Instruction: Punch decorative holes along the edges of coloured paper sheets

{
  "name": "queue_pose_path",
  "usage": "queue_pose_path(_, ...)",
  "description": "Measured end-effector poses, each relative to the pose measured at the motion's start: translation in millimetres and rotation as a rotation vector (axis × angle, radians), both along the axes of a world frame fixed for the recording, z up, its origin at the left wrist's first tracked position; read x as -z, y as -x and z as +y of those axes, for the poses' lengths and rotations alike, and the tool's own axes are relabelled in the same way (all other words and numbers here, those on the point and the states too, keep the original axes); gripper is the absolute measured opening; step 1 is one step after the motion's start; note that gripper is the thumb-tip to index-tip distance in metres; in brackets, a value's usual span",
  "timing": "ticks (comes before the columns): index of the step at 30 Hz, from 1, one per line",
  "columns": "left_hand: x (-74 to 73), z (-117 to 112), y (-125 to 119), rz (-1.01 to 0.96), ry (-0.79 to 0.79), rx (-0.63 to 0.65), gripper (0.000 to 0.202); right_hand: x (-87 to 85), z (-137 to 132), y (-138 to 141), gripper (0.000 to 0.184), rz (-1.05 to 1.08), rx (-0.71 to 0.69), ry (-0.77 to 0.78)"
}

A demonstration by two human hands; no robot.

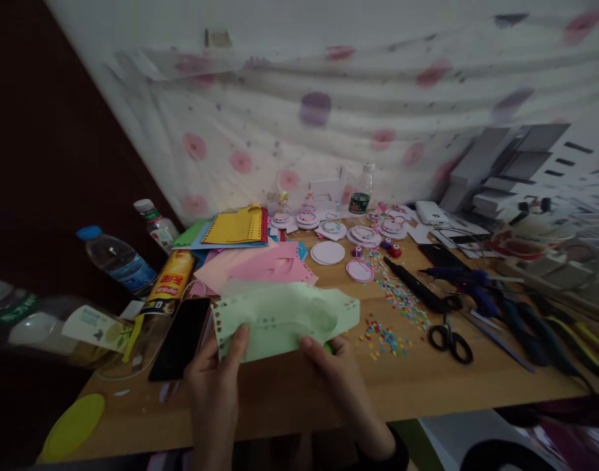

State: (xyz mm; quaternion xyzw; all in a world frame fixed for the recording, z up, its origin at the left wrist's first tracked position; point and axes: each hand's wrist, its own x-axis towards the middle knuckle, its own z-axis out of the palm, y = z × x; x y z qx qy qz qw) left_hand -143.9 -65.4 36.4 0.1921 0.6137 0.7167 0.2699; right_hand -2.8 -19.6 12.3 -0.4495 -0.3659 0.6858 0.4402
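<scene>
A pale green sheet of paper with punched holes along its left edge is held up above the table's front part. My left hand pinches its lower left side, thumb on top. My right hand grips the lower right side, its thumb also on the face. A bit of brighter green shows by the right fingers; I cannot make out what it is. The sheet's right end is cut to an angled shape and has a few small holes. Just behind it lie pink paper sheets.
Yellow punched sheets top a stack at the back left. Bottles and a black phone are at left. White paper discs stand behind. At right lie confetti, scissors, a glue gun and pliers.
</scene>
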Motion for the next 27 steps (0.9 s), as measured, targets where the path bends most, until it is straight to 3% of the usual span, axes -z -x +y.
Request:
queue_pose_path(4,-8.5,-1,-17,0.078,0.027,-0.041,0.037,-2.1,-5,7,0.055,0.036,-0.029,-0.005)
queue_pose_path(8,-14.7,0,-20,-0.055,-0.027,0.131,0.051,-2.1,-2,5,0.053,-0.003,-0.025,-0.037)
queue_pose_path(12,-7.7,0,-15,-0.108,0.033,0.221,0.06,-2.0,1,3,0.056,-0.001,-0.037,-0.037)
queue_pose_path(16,-0.6,-2,-4,-0.049,0.077,0.185,0.061,0.6,2,1,0.058,-0.056,-0.066,-0.006)
queue_pose_path(21,-4.8,-3,4,0.001,0.036,0.074,0.065,4.0,3,-5,0.056,-0.062,-0.011,0.027)
queue_pose_path(24,-4.2,-1,-4,-0.085,-0.022,0.062,0.065,4.2,2,-3,0.051,0.023,0.001,0.033)
queue_pose_path(27,2.6,4,-19,-0.156,0.015,0.136,0.058,3.2,-1,2,0.049,0.112,0.003,0.069)
